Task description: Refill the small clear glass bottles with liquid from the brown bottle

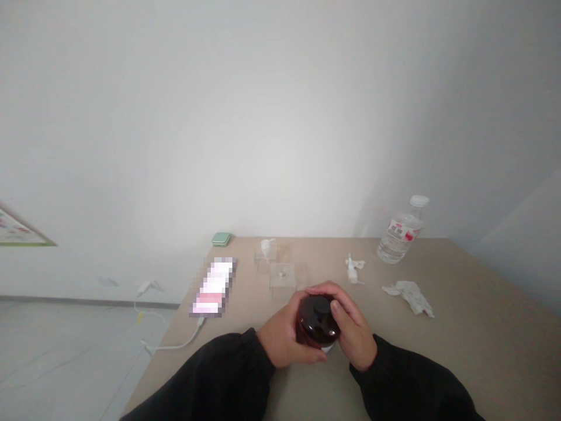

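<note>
A dark brown, glossy round jar [318, 321] with a knobbed lid is between my hands, near the middle of the table's front part. My left hand [284, 336] wraps round its left side, with the thumb along the near side. From the right, my right hand [353, 327] holds the jar, its thumb on the lid beside the knob and its fingers round the far side. A bit of white shows at the jar's lower near edge. Whether the jar rests on the table cannot be made out.
On the wooden table [460, 292] are clear boxes [283, 280], a white nozzle piece [352, 272], crumpled tissue [409, 297], a water bottle [400, 235], a green case [221, 239] and a blurred phone [214, 286] with a white cable [175, 347]. A wall stands behind.
</note>
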`<state>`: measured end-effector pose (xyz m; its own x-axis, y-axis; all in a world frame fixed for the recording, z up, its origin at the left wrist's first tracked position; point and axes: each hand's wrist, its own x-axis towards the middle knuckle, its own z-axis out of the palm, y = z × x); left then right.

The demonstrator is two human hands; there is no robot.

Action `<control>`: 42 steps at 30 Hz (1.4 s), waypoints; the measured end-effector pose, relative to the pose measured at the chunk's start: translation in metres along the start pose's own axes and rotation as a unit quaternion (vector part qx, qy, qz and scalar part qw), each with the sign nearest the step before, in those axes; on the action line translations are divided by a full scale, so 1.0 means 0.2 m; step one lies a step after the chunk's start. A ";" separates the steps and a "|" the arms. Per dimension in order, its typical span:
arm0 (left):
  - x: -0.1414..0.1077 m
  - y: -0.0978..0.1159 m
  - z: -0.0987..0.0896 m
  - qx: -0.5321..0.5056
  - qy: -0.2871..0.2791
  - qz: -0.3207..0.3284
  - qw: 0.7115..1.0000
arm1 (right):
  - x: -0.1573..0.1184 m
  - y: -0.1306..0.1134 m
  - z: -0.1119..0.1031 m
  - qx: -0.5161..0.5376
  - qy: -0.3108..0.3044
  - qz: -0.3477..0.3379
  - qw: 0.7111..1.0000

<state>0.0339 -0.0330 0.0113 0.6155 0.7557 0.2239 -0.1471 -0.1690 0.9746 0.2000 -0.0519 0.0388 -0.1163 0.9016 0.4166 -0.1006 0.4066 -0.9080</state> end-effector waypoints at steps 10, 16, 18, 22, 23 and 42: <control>0.00 0.02 0.00 0.021 0.001 0.004 1.000 | -0.01 0.01 -0.01 -0.010 -0.016 -0.010 1.000; 0.00 0.02 0.00 0.009 0.000 0.009 1.000 | 0.00 0.02 -0.01 0.001 -0.013 -0.008 1.000; 0.00 0.02 0.00 0.012 0.001 0.008 1.000 | 0.00 0.02 -0.01 -0.001 -0.025 -0.019 1.000; 0.00 0.03 0.01 -0.002 -0.005 0.001 1.000 | 0.00 0.01 -0.01 -0.014 -0.016 -0.015 1.000; 0.00 0.04 0.01 -0.005 -0.006 -0.002 1.000 | 0.00 0.01 -0.01 -0.014 -0.010 -0.009 1.000; 0.01 0.02 0.01 0.002 -0.007 0.033 0.999 | 0.01 -0.02 -0.01 -0.083 -0.021 -0.090 0.992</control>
<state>0.0366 -0.0331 0.0154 0.6149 0.7345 0.2870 -0.1838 -0.2205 0.9579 0.2026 -0.0516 0.0431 -0.1526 0.8062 0.5716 0.0396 0.5829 -0.8116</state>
